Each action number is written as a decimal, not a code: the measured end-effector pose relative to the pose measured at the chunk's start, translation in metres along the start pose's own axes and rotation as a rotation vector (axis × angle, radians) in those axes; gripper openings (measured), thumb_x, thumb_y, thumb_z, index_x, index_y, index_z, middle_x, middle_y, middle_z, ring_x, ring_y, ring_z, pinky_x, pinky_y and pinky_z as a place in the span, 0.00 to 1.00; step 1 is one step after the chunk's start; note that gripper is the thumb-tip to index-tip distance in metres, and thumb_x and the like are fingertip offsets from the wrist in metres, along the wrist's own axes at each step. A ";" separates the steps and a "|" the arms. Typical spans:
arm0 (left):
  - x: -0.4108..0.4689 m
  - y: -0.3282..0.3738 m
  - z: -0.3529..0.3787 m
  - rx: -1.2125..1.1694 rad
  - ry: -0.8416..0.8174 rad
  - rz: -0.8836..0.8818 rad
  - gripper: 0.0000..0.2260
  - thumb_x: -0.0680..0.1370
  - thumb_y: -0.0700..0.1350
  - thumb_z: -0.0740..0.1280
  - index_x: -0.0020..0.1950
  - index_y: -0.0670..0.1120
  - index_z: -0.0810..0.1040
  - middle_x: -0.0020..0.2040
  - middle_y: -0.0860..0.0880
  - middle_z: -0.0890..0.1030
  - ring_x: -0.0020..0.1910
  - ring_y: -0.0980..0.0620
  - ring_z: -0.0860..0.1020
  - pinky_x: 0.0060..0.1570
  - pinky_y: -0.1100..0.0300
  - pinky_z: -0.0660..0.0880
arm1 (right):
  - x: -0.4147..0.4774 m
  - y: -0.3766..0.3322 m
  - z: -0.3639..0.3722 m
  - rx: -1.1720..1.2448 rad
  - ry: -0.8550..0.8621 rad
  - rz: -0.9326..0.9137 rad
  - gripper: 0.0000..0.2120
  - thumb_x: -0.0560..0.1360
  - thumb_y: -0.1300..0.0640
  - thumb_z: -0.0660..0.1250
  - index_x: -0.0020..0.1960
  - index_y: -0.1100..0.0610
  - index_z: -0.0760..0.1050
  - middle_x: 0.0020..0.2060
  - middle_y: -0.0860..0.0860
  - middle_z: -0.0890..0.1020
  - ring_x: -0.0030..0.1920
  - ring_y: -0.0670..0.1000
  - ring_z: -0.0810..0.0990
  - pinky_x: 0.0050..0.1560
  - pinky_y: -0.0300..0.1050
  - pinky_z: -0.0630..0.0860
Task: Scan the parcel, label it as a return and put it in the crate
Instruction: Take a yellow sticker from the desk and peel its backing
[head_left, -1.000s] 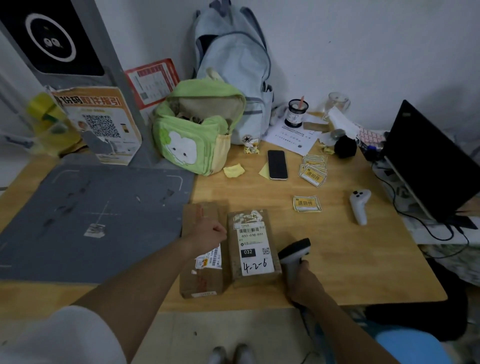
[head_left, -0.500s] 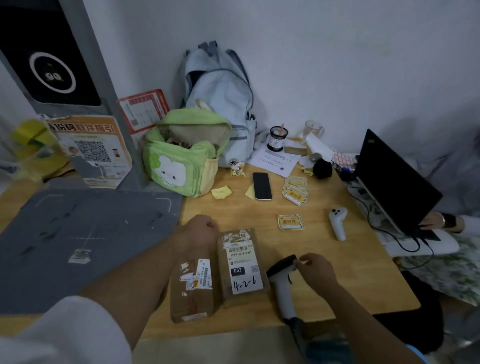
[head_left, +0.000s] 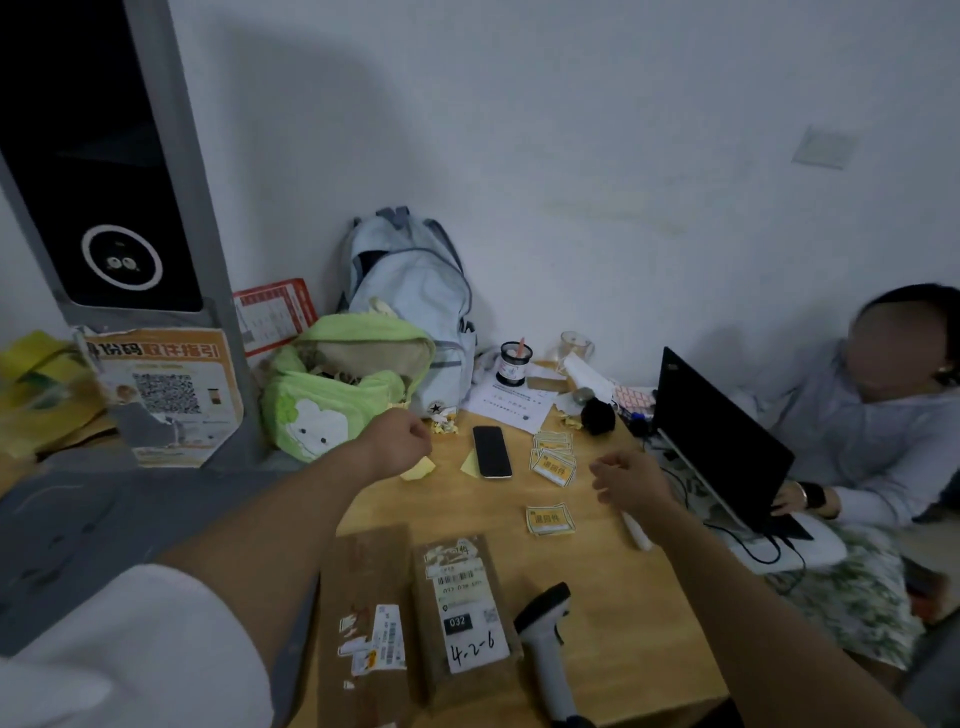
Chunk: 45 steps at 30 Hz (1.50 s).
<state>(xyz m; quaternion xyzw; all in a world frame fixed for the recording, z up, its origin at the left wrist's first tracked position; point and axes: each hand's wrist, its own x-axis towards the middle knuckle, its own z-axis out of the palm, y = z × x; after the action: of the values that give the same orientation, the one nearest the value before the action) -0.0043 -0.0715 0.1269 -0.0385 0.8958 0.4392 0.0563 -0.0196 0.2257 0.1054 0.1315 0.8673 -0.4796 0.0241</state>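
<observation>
Two brown parcels lie side by side near the front of the wooden table (head_left: 639, 623). The right parcel (head_left: 465, 613) bears a white label marked 032 and 4-2-6; the left parcel (head_left: 366, 629) has torn stickers. A handheld scanner (head_left: 545, 639) rests just right of them, untouched. Yellow return labels (head_left: 550, 519) lie in a small stack further back, with another pile of labels (head_left: 553, 457) behind. My left hand (head_left: 397, 439) hovers over the table's back, fingers curled, holding nothing visible. My right hand (head_left: 631, 480) hangs beside the labels with fingers loosely apart. No crate is in view.
A grey scan mat (head_left: 104, 530) with its upright post fills the left. A green bag (head_left: 337, 389), a pale backpack (head_left: 415, 301), a phone (head_left: 491, 451), a white controller (head_left: 636, 532) and a laptop (head_left: 722, 447) crowd the back and right. Another person sits at the right.
My right hand has let go of the scanner and moved back toward the yellow labels. My left hand has lifted off the left parcel and gone further back. My head has tilted up.
</observation>
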 end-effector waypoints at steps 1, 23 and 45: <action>0.001 0.003 -0.001 0.006 0.006 0.010 0.04 0.74 0.36 0.64 0.41 0.40 0.77 0.42 0.42 0.77 0.43 0.45 0.75 0.45 0.52 0.73 | -0.002 -0.007 -0.003 -0.016 -0.061 0.017 0.08 0.76 0.57 0.65 0.50 0.61 0.78 0.35 0.53 0.80 0.33 0.51 0.77 0.37 0.45 0.74; 0.096 0.007 0.069 -0.064 -0.182 -0.033 0.02 0.74 0.37 0.66 0.43 0.43 0.78 0.53 0.38 0.80 0.41 0.46 0.78 0.45 0.54 0.76 | 0.066 0.025 -0.006 -0.017 -0.106 0.198 0.06 0.77 0.57 0.63 0.50 0.57 0.76 0.38 0.53 0.80 0.36 0.52 0.78 0.37 0.41 0.71; 0.217 -0.040 0.209 -0.042 -0.426 -0.267 0.09 0.75 0.37 0.61 0.36 0.44 0.75 0.38 0.48 0.75 0.38 0.51 0.73 0.44 0.58 0.70 | 0.194 0.118 0.074 -0.097 -0.361 0.434 0.18 0.76 0.59 0.60 0.58 0.73 0.72 0.36 0.55 0.68 0.32 0.50 0.64 0.31 0.41 0.60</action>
<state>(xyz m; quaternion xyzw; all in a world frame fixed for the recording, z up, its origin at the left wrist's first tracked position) -0.2004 0.0656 -0.0605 -0.0643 0.8415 0.4444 0.3004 -0.1832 0.2628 -0.0647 0.2251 0.8226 -0.4366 0.2865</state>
